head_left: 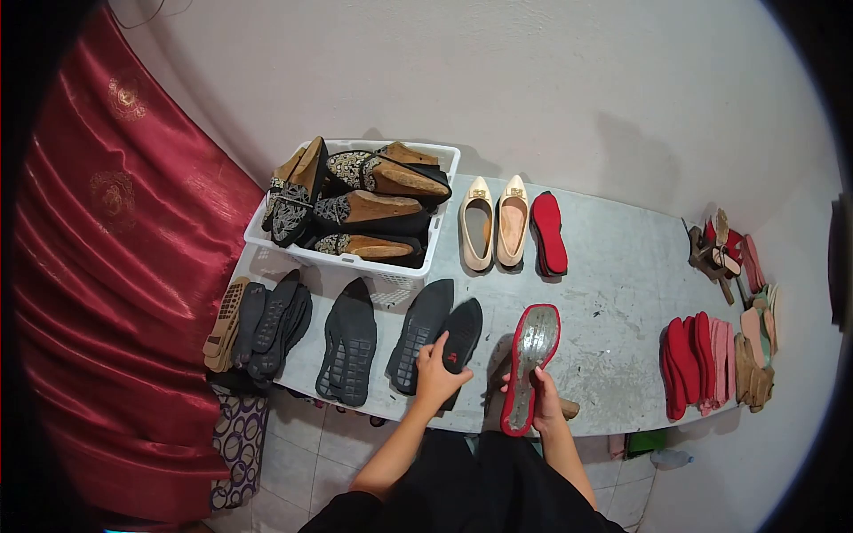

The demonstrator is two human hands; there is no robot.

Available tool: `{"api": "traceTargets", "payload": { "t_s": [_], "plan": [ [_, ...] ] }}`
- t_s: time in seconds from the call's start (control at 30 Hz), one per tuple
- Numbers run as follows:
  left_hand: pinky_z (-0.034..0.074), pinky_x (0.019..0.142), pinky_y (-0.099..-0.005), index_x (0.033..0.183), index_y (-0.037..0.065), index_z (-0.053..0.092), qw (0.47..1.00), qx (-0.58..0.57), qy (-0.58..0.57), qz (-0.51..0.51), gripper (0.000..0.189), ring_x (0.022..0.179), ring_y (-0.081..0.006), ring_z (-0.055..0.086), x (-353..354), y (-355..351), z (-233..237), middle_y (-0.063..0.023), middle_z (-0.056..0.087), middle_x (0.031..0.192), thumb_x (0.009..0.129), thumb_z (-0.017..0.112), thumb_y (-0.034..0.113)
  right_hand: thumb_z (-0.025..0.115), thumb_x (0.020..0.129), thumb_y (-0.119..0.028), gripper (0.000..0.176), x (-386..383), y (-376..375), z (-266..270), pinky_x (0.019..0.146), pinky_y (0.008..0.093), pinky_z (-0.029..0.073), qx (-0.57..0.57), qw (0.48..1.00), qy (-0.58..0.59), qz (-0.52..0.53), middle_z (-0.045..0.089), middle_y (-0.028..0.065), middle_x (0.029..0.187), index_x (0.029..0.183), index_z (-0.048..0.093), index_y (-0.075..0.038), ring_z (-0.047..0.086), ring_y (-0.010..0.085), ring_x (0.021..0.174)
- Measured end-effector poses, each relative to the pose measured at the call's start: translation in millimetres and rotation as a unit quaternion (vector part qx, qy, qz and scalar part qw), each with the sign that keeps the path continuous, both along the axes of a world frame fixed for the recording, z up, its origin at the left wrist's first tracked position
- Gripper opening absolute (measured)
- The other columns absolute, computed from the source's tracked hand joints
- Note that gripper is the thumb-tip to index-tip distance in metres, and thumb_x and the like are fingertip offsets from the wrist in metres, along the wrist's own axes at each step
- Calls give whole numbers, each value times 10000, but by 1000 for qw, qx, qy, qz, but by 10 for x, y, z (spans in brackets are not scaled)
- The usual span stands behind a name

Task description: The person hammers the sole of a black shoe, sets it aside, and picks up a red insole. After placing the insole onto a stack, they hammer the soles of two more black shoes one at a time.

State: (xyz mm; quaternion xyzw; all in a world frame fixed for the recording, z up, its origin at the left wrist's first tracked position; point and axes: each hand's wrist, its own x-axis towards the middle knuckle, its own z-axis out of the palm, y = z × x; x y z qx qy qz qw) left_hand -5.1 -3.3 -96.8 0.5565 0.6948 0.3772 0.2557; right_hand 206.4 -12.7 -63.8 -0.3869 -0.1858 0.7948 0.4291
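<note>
My left hand (437,375) grips the near part of a black shoe sole (464,327) with a small red mark, its thumb and fingers to either side. That sole overlaps another black sole (421,330) lying on the table. In my right hand (546,401) is a red-edged insole (536,342), tilted up with its shiny grey, glue-like face towards me. A wooden piece (569,409) sticks out behind the right hand, mostly hidden. Left of my left hand lies a pair of black soles (348,342) with a block tread.
A white basket (404,291) holds several patterned shoes on wooden lasts. Beside it stand cream shoes (496,222) and red insoles (550,233). More soles (277,327) lie at the left, red and pink insoles (686,364) at the right, tools (711,253) far right. A red curtain (133,293) hangs left.
</note>
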Motion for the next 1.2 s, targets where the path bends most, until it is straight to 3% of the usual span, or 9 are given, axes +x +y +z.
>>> {"api": "traceTargets", "payload": {
  "t_s": [0.13,0.4,0.47,0.57,0.67,0.7,0.77,0.97,1.2],
  "plan": [
    [364,879,-428,1245,102,466,992,89,81,32,761,946,-324,436,-225,73,249,-162,454,1019,530,704,205,459,856,-388,458,-5,-1,-2,729,368,496,-4,1000,14,2,598,180,993,1147,455,-34,608,266,843],
    [435,800,-409,1161,67,544,994,72,79,33,626,845,-345,544,-511,121,168,-203,581,915,571,685,220,471,847,-384,452,-27,-5,-6,729,369,491,-1,1000,5,2,605,173,970,1124,465,-27,607,264,834],
    [468,714,-407,1061,30,594,1000,11,-5,27,439,769,-355,594,-543,121,136,-216,619,830,654,625,193,474,845,-383,450,-16,-6,-14,729,368,491,0,1000,5,4,606,170,968,1117,470,-24,607,263,833],
    [476,635,-418,988,0,611,995,7,59,75,299,726,-360,614,-588,128,-19,-220,627,811,732,545,141,477,842,-381,448,-8,-19,-24,729,365,491,-2,1000,3,5,606,163,967,1107,476,-21,605,259,832],
    [458,669,-428,945,9,624,996,-1,22,88,234,787,-344,590,-677,118,-65,-195,617,838,775,521,132,478,841,-381,449,-18,-21,10,728,362,492,-7,1000,-6,5,606,157,969,1106,479,-18,605,255,833],
    [458,669,-428,945,9,624,996,-2,22,88,234,787,-344,590,-704,100,-105,-195,617,838,775,521,132,478,840,-381,451,-16,-35,17,728,361,492,-12,1000,-13,4,605,155,970,1107,478,-17,604,253,834],
    [420,731,-426,989,42,614,976,9,190,108,256,894,-315,527,-748,68,-181,-148,568,922,771,582,173,478,840,-382,453,-15,-41,-3,731,361,492,-14,1000,-13,6,605,155,972,1106,480,-14,604,252,837],
    [367,789,-417,1147,111,503,938,-37,266,221,436,985,-290,442,-887,-47,-135,-101,458,1026,741,643,187,480,840,-382,453,-47,-47,51,732,361,494,-13,1000,-10,11,606,157,974,1093,490,-7,605,249,844],
    [346,873,-424,1201,126,438,885,-119,358,272,639,1110,-305,392,-986,-205,-31,-132,417,1197,642,743,179,497,834,-372,446,-17,-39,-20,726,360,498,-7,1000,6,7,606,160,976,1107,479,-20,607,255,845]
  ]
}}
